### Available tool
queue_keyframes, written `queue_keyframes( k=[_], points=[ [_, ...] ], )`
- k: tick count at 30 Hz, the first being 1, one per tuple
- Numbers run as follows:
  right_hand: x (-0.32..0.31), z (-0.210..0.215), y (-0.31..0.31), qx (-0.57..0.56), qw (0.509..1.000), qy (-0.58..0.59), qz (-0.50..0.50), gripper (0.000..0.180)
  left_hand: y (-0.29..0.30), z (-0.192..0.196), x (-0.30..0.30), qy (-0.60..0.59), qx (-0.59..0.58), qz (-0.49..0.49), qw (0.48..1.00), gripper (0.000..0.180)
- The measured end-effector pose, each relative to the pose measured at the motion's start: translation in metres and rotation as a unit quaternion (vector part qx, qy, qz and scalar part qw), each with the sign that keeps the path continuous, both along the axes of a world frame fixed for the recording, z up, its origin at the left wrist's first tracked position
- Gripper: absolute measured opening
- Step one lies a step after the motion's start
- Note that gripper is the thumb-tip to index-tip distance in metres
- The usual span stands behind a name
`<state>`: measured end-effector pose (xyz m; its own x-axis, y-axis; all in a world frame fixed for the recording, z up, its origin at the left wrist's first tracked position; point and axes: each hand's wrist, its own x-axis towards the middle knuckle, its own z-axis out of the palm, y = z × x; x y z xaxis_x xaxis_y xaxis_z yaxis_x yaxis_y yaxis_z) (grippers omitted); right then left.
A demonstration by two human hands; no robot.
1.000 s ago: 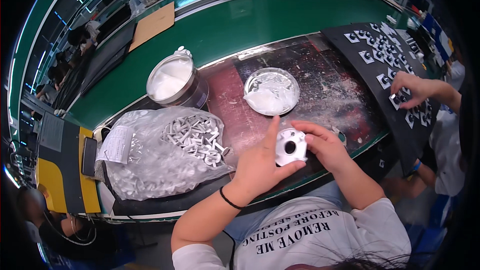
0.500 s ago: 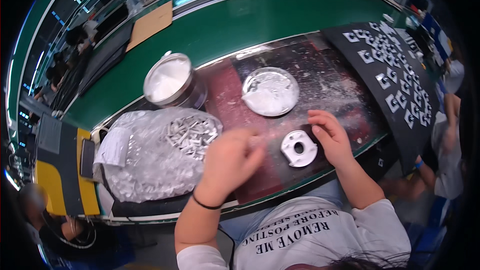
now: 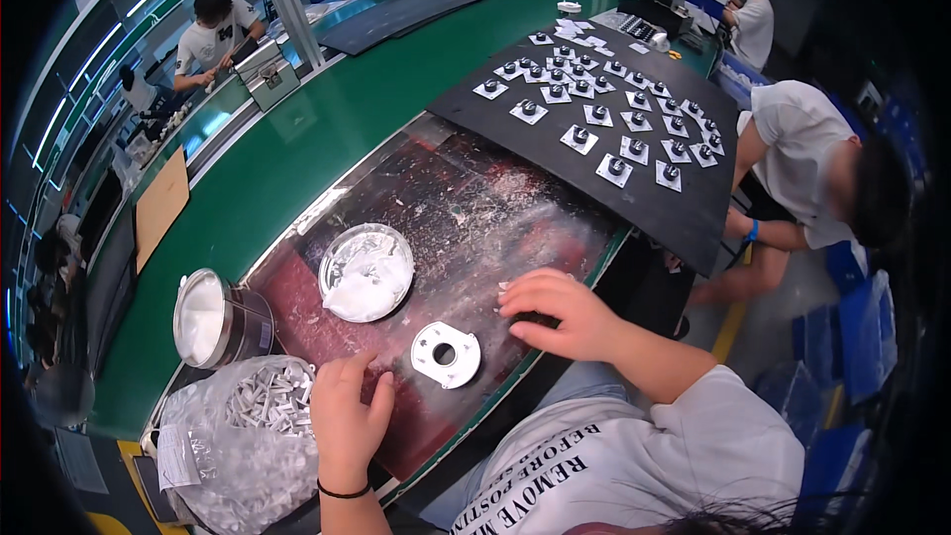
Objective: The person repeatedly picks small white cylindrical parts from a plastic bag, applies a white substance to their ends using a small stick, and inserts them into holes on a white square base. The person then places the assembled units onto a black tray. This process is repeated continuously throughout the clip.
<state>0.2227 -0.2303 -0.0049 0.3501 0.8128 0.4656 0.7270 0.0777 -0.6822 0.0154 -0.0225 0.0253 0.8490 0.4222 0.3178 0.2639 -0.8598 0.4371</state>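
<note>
A white round disc with a hole in its middle [image 3: 466,352] lies flat on the stained red and black work board [image 3: 475,208], between my two hands. To its left, beside the plastic bag, is my left hand [image 3: 347,411], thumb and fingers apart and nothing seen in it. My right hand [image 3: 565,317] hovers right of the disc, not touching it, with fingers loosely curved and the thumb apart; no held thing shows. Behind the disc sits a round metal lid smeared with white paste [image 3: 371,272]. An open tin of white paste [image 3: 248,322] stands farther left.
A clear plastic bag [image 3: 238,471] holds many small white tubular pieces [image 3: 272,396] at the near left. Beyond the board, a black sheet [image 3: 495,144] carries rows of white square pieces with dark centres. A co-worker [image 3: 812,149] bends beside it. The green bench [image 3: 228,228] runs behind.
The view has swung to the right, so the black sheet shows more fully. My left hand, blurred before, now has its fingers apart. The disc still lies between my hands.
</note>
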Motion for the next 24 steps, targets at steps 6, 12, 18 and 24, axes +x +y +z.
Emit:
queue_keyframes(
  k=[6,12,18,24],
  points=[
    [0.029,0.015,-0.033,-0.086,0.981,-0.043,-0.166,0.037,0.000,-0.001,-0.003,-0.002,-0.009,-0.003,1.000,0.025],
    [0.083,0.020,-0.060,-0.099,0.878,-0.193,-0.427,0.068,0.001,-0.003,-0.003,-0.003,-0.017,-0.002,1.000,0.025],
    [0.113,0.025,-0.052,-0.218,0.846,-0.162,-0.458,0.075,0.000,-0.001,-0.002,-0.014,-0.014,-0.010,1.000,0.024],
    [0.115,0.023,-0.048,-0.245,0.845,-0.147,-0.452,0.073,0.002,-0.001,-0.003,-0.015,-0.016,-0.015,1.000,0.022]
  ],
)
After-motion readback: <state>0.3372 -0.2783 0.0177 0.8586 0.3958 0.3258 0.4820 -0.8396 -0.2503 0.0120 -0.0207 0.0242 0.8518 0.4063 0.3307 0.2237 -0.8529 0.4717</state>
